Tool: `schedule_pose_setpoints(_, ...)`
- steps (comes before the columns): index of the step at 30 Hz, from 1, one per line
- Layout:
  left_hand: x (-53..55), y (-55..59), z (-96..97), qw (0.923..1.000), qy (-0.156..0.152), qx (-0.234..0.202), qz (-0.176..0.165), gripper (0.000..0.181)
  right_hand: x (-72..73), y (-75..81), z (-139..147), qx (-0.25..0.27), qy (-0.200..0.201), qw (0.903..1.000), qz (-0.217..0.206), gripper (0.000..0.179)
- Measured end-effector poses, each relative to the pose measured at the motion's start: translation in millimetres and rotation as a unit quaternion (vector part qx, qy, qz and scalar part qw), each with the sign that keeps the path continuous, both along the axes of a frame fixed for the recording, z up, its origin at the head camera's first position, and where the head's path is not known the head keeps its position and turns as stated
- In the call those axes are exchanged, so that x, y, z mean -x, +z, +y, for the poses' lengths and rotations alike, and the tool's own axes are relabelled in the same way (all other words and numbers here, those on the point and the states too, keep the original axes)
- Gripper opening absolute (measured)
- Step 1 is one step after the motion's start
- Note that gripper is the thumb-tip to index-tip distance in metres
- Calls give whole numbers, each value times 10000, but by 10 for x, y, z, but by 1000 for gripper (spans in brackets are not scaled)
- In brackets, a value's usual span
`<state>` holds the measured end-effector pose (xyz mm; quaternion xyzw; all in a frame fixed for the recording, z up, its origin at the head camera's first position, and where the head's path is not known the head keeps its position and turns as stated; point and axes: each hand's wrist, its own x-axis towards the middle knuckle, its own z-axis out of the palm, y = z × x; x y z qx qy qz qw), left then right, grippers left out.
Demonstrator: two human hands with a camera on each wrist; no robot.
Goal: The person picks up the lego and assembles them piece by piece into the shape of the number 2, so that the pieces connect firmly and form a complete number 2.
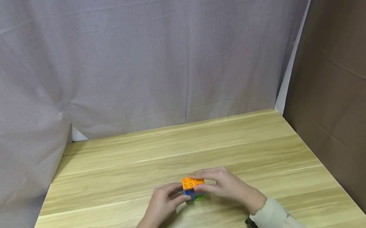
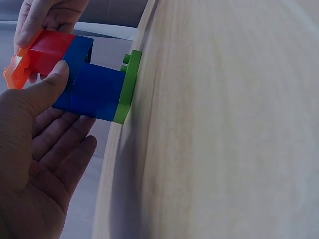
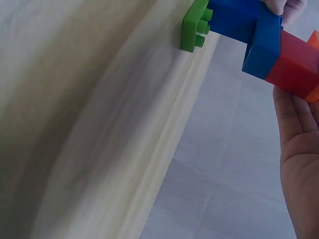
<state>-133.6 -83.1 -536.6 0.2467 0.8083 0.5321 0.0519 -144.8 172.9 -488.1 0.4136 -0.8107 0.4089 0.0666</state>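
Note:
A stack of toy building bricks stands on the table, between both hands. Its base is a flat green brick (image 2: pixel 128 89) with bare studs at one side. Above that come blue bricks (image 2: pixel 97 89), the upper one jutting past the lower. A red brick (image 3: pixel 294 64) follows, topped by an orange brick (image 1: pixel 187 184) with studs showing. My left hand (image 1: pixel 163 204) pinches the blue part, thumb on the near side. With thumb in front and fingers behind, my right hand (image 1: pixel 229 185) grips the orange brick at the top; some fingers lie against the red one.
The wood-grain table (image 1: pixel 107 183) spreads around the stack. Grey cloth (image 1: pixel 144 56) hangs behind and at the left, and a brown cloth panel (image 1: pixel 352 81) stands along the right edge. Dark straps sit at both wrists.

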Motion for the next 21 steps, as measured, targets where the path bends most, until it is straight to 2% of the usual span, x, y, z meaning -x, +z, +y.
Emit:
schedule_pose_setpoints(4, 2, -7, 1, 9998, 65, 195, 0, 40, -1, -27, 1, 86, -18, 9999, -49, 38)
schedule_pose_setpoints(7, -1, 3, 10, 9996, 146, 219, -103, 40, 3, -28, 10, 96, -68, 9992, -374, 41)
schedule_pose_setpoints(13, 0, -25, -4, 9985, 37, -226, -495, 47, -22, -45, 85, 274, -295, 9926, -1143, 46)
schedule_pose_setpoints(16, -4, -49, -37, 9976, 41, -409, -563, 46, -24, -58, 128, 410, -316, 9910, -1235, 45)
schedule_pose_setpoints(21, 1, -78, -70, 9982, 15, -446, -395, 37, -17, -91, 186, 608, -212, 9919, -1093, 42)
